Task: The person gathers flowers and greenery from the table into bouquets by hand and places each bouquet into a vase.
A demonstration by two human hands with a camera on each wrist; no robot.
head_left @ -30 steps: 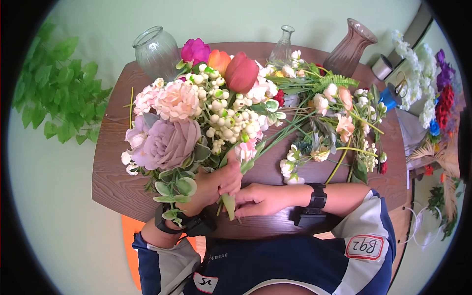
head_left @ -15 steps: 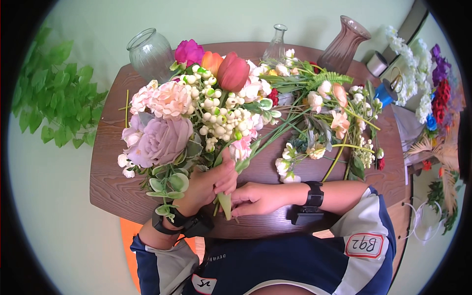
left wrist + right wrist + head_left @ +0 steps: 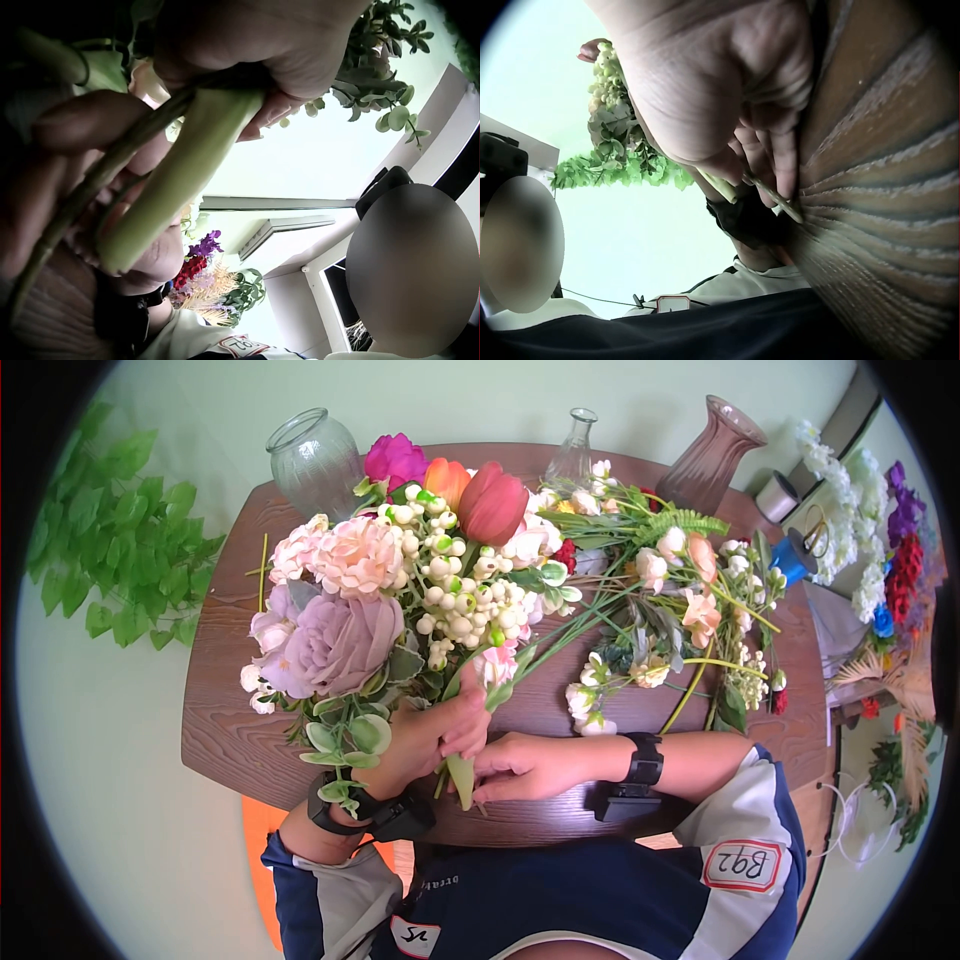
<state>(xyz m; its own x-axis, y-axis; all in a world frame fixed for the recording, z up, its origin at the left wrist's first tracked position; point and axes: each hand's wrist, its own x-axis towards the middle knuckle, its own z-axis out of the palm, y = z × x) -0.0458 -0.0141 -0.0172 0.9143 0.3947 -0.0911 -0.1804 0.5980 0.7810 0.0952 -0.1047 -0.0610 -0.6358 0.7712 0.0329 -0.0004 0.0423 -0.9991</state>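
In the head view my left hand grips a full bouquet by its stems, low over the near part of the table. A mauve rose, a red tulip, pink blooms and white berries fan out above that hand. My right hand lies just right of it, fingers bent around the lower stem ends. The left wrist view shows a thick pale green stem and a thin brownish one between the two hands. Thin stem tips poke out past the right fingers, close over the wood.
Loose flowers and green stems cover the right half of the table. Along the back stand a round glass vase, a small clear bottle and a brownish ribbed vase. A blue cup-like object sits at the right edge.
The head view sways slightly and comes back. Both hands keep their places at the bouquet's stems, with hardly any movement.
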